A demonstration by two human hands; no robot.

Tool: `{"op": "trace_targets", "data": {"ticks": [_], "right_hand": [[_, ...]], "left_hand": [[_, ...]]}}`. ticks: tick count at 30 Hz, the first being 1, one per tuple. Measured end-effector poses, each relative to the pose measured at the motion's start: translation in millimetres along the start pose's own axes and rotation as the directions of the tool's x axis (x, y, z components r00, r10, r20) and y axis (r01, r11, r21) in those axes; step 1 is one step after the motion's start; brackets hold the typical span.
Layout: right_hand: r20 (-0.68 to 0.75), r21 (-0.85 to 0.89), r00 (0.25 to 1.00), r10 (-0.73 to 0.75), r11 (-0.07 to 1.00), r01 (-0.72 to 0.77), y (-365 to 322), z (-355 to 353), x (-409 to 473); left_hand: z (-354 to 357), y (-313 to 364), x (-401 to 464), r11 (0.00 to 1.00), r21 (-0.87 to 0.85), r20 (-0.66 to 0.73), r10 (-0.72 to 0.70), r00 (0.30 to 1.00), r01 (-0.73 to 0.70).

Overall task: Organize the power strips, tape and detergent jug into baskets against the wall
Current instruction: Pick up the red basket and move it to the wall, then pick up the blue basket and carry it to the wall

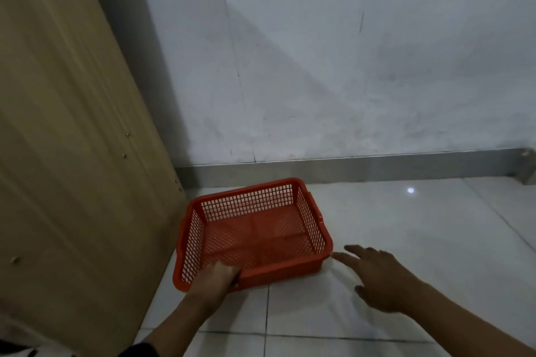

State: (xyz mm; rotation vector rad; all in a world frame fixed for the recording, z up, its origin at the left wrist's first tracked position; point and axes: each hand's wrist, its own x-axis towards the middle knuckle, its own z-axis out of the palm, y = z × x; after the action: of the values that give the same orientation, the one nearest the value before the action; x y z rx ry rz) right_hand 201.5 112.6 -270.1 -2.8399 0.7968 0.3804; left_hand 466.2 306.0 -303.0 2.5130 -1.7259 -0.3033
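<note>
A red perforated plastic basket (313, 220) sits on the white tiled floor, a short way out from the wall and turned at a slight angle. Nothing lies inside it. My left hand (213, 281) grips the basket's near rim at its front left corner, fingers curled over the edge. My right hand (380, 278) hovers just right of the basket's front right corner, fingers spread, the fingertip almost at the rim; I cannot tell if it touches. No power strips, tape or detergent jug appear in this view.
A tall wooden cabinet side (72, 153) stands close on the left, next to the basket. The grey-white wall (348, 66) with a metal baseboard (362, 171) runs behind. White floor tiles (420, 226) stretch to the right.
</note>
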Motion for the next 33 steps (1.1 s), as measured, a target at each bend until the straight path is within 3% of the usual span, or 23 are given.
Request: {"op": "trace_targets", "data": {"ticks": [3,5,8,13,15,17,19,23,28,31,33], "right_hand": [[-0.067,0.057,0.998,-0.016,0.998,0.02,-7,8,12],[-0.092,0.072,0.995,-0.034,0.997,0.041,-13,12,22],[-0.079,0.086,0.997,-0.011,0.996,0.018,-21,20,35],[-0.084,0.139,0.995,0.046,0.99,-0.034,-14,23,33],[-0.068,0.145,0.996,0.063,0.988,-0.052,-9,18,24],[-0.064,0.153,0.994,0.088,0.985,-0.077,-1,11,6],[-0.094,0.153,0.988,0.118,0.983,-0.103,12,-2,-18],[-0.198,0.167,0.953,0.229,0.966,-0.198,44,-49,-77],[-0.47,0.223,0.784,0.405,0.914,-0.338,103,-113,-184],[-0.598,0.266,0.619,0.509,0.855,-0.445,146,-133,-263],[-0.651,0.331,0.472,0.594,0.782,-0.528,180,-131,-315]], "left_hand": [[1,-7,9,0.991,0.107,-0.088,0.094,0.992,-0.084],[5,-18,15,0.984,0.153,-0.064,0.102,0.993,-0.092],[6,-22,23,0.987,0.157,0.073,0.032,0.997,-0.043],[15,-13,34,0.998,0.033,0.087,-0.065,0.994,0.063],[12,-4,40,0.984,0.143,0.134,-0.124,0.983,0.105],[2,20,47,0.955,0.266,0.203,-0.19,0.961,0.133],[-10,61,58,0.951,0.281,0.223,-0.197,0.955,0.13],[-43,173,84,0.993,0.11,0.12,0.029,0.992,-0.042],[-91,352,91,0.901,-0.176,-0.029,0.398,0.917,-0.397],[-114,457,66,0.749,-0.355,-0.165,0.539,0.826,-0.56],[-119,519,42,0.639,-0.414,-0.236,0.613,0.754,-0.648]]}}
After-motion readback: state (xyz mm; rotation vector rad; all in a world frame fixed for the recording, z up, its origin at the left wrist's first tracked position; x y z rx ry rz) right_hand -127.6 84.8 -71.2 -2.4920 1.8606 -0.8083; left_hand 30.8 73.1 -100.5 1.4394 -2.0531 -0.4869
